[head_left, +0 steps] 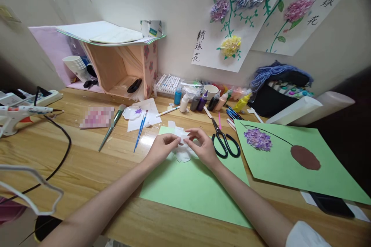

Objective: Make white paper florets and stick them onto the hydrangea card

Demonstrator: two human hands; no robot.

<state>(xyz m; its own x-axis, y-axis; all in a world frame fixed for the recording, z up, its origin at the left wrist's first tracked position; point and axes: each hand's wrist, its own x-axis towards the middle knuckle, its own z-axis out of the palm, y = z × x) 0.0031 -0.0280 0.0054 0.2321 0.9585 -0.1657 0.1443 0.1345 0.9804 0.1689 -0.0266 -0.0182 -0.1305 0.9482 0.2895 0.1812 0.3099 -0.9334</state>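
Between my fingertips is a small piece of white tissue paper [183, 135]. My left hand [164, 147] pinches its left side, and my right hand [202, 146] has thumb and fingers on its right side. More white paper pieces [182, 156] lie just below my hands on a green sheet [194, 189]. Black-handled scissors [222, 141] rest to the right of my right hand, blades pointing away.
Paint bottles [202, 101] stand along the back. Thin blue brushes [141, 131] and a green-handled brush [113, 125] lie left. A glue gun [17, 115] with its black cord is at far left. Another green sheet [278, 173] with a purple paper flower [257, 139] lies right.
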